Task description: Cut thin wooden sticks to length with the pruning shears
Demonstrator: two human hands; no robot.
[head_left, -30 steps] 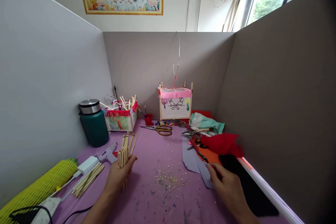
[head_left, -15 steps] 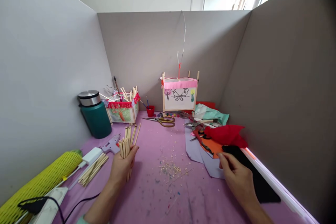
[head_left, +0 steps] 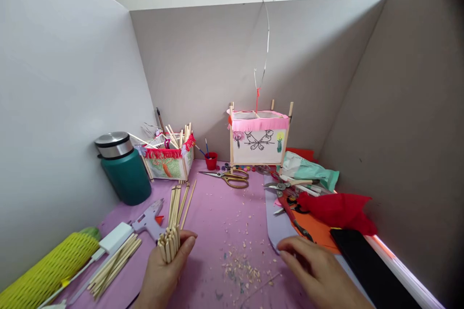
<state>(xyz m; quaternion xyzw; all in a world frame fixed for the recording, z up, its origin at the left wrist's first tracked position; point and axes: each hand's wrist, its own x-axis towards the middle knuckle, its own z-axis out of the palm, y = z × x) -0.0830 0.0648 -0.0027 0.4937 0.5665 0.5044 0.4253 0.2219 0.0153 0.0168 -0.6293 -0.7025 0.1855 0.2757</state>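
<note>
Grip closed: left hand (head_left: 163, 275) holds a bundle of sticks (head_left: 168, 247) upright; right hand (head_left: 317, 273) lies open at the edge of grey paper (head_left: 276, 222). Gathering sticks, seemingly; evening their ends needs 2 hands.

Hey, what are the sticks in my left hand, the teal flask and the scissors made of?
The sticks look pale and matte with cut ends, so probably bare wood or bamboo. The teal flask has a smooth matte body, coated metal or plastic; its lid shines like brushed steel. The scissors have grey metal blades and gold-toned handles, probably metal too.
</note>
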